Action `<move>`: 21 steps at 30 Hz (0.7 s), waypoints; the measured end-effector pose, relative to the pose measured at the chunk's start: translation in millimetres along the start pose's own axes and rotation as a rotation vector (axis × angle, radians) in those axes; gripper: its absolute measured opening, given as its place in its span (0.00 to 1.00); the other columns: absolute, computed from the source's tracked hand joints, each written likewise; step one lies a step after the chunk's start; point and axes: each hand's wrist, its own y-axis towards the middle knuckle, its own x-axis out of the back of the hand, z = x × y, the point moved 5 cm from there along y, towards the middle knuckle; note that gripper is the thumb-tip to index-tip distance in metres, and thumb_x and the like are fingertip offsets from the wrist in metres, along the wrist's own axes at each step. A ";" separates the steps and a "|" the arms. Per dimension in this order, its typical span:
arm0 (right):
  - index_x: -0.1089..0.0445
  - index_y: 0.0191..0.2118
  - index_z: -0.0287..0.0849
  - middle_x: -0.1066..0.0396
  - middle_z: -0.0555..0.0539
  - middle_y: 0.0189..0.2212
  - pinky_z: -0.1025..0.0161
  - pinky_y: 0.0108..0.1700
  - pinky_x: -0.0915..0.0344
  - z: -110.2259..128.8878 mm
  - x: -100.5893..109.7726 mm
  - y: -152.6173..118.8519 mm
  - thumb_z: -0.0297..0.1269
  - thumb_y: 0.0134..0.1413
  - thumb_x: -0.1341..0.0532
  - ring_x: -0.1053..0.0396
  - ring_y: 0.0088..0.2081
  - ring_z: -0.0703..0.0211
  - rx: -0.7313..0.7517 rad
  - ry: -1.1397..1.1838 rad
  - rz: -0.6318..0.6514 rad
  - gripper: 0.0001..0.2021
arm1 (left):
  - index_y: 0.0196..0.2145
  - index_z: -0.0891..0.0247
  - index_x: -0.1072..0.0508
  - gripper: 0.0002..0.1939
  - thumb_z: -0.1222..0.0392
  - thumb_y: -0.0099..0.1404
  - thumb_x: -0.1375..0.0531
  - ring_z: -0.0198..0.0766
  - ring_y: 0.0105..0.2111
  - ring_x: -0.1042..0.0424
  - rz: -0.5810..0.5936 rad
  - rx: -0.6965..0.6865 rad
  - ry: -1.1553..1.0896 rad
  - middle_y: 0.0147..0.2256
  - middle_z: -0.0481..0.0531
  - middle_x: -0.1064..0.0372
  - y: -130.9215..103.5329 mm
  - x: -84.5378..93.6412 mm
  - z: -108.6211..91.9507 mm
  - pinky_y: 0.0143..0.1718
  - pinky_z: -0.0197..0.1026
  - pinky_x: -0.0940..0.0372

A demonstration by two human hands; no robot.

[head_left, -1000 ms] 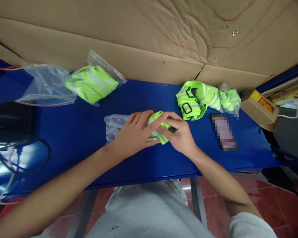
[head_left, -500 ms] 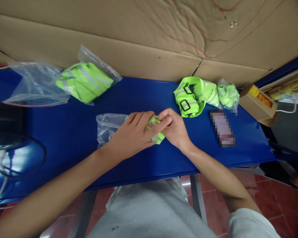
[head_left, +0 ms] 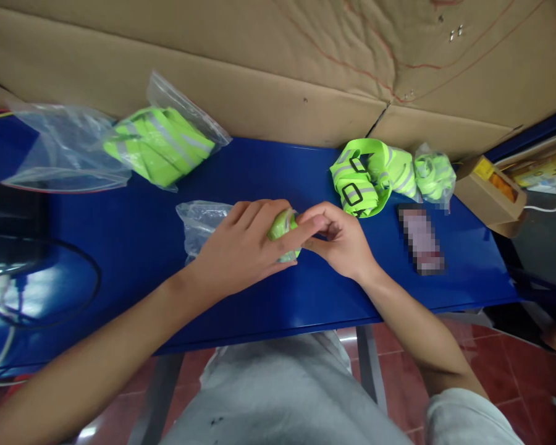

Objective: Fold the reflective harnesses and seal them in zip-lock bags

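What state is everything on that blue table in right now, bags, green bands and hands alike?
Left hand: closed on the rolled neon-green reflective band.
Right hand: fingers pinching that band's end.
Small clear plastic bag: crumpled under the left hand.
Bagged green bands: packed in a clear bag.
Loose green bands: unbagged, heaped.
Large clear bag: looks empty.

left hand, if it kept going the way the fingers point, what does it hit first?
The left hand points right and slightly away, fingers over the rolled green band. Straight on, it would meet the right hand first, whose fingertips already sit at the band's end. Depth is unclear; beyond lies the loose green band pile.
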 end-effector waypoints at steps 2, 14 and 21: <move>0.34 0.36 0.46 0.25 0.52 0.33 0.61 0.42 0.25 -4.0 -5.2 0.7 0.45 0.53 0.26 0.24 0.36 0.60 -0.026 -0.041 -0.020 0.17 | 0.73 0.47 0.46 0.34 0.52 0.75 0.39 0.56 0.54 0.27 0.047 -0.026 0.022 0.58 0.64 0.31 4.1 1.6 -6.1 0.51 0.54 0.35; 0.24 0.51 0.42 0.19 0.46 0.44 0.55 0.52 0.23 -2.2 -27.2 -4.6 0.56 0.68 0.38 0.21 0.46 0.54 0.062 -0.106 0.549 0.21 | 0.78 0.55 0.61 0.42 0.53 0.76 0.42 0.55 0.50 0.25 0.113 0.160 -0.028 0.54 0.63 0.28 3.2 4.9 -10.6 0.47 0.52 0.35; 0.20 0.48 0.46 0.18 0.47 0.48 0.55 0.58 0.26 -0.2 -29.4 -1.4 0.41 0.65 0.34 0.21 0.51 0.53 0.154 -0.179 0.467 0.10 | 0.77 0.57 0.52 0.58 0.31 0.60 0.32 0.54 0.49 0.20 0.431 0.520 -0.814 0.55 0.62 0.22 -6.4 -7.9 44.2 0.46 0.47 0.28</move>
